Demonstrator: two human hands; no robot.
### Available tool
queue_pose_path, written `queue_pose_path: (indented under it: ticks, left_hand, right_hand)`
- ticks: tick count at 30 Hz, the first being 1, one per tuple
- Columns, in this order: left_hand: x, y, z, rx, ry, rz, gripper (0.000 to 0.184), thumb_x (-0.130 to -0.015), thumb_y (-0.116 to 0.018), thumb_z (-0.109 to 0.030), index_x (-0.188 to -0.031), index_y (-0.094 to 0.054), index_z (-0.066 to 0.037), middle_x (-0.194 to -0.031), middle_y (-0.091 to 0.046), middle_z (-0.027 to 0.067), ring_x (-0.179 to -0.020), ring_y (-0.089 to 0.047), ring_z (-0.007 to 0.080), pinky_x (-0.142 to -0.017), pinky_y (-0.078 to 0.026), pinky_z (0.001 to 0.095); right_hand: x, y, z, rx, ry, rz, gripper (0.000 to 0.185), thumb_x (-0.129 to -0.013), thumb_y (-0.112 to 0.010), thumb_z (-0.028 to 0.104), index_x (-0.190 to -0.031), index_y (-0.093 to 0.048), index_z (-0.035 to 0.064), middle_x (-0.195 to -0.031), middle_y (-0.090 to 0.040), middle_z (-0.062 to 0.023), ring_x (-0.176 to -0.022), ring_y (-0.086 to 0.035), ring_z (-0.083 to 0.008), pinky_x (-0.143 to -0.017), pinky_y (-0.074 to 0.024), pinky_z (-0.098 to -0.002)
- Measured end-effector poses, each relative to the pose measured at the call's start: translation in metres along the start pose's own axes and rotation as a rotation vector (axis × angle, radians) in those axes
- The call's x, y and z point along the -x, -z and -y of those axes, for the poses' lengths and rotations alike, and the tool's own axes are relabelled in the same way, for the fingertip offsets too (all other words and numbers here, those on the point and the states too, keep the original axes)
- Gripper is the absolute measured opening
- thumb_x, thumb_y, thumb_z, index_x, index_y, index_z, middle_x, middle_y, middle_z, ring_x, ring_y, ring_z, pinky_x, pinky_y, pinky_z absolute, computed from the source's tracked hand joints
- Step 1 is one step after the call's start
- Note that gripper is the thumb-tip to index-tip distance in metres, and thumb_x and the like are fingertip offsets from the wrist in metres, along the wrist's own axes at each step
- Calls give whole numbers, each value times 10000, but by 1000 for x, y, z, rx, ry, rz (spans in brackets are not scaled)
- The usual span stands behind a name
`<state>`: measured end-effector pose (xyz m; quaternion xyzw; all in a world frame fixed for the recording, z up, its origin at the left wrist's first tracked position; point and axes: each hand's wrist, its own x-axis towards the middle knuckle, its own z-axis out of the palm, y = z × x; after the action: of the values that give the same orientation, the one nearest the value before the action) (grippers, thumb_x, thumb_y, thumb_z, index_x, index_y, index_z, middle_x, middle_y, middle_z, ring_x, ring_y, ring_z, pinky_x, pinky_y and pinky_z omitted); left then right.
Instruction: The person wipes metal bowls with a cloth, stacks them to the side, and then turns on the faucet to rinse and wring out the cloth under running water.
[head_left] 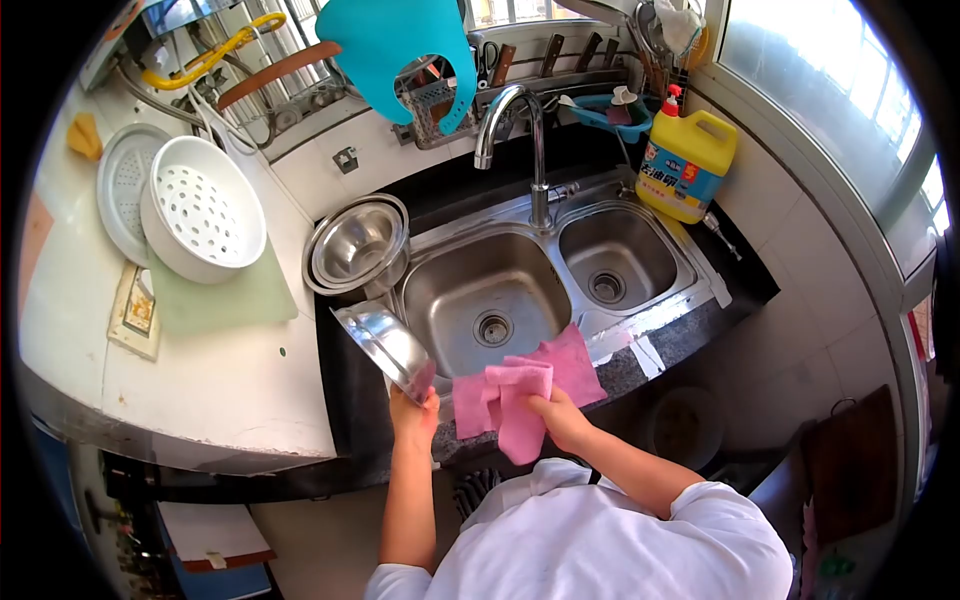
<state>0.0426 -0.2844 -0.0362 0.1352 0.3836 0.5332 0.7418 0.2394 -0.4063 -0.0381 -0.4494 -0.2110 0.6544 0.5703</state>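
- While my left hand is gripping the tilted metal bowl by its near edge, my right hand is clutching the pink cloth.
- The bowl is hanging at the front left of the large basin, the cloth spreading along its front.
- With them apart, I am judging this preparation for wiping.
- Next is probably calling for steadying the bowl and bringing cloth against it.

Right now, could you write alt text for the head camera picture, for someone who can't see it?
A person's left hand holds a metal bowl while the right hand grips a pink cloth, at a double steel sink. Nested metal bowls stand left of it, a yellow jug back right, a curved faucet behind.
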Motion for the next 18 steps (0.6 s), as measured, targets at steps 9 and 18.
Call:
queue_pose_path:
  ticks: [9,18]
  left_hand:
    - [34,-31,73,354,728,535,131,-895,-468,-182,-1005,-500,-120,-807,-559,30,-516,-493,89,-388,-384,185]
    - [50,-5,83,60,774,492,199,-878,-477,-278,-729,-491,-146,-568,-446,-16,-438,-432,94,-361,-293,204]
  right_hand:
    - [11,-58,48,1425,1261,116,547,-731,-567,331,-1243,-519,145,-1375,-384,-117,-1302,-309,-312,-1066,-140,-520]
    - [-23,-48,100,1081,1057,273,424,-809,-552,248,-1194,-527,71,-1208,-517,-97,-1153,-452,-271,-996,-321,-415]
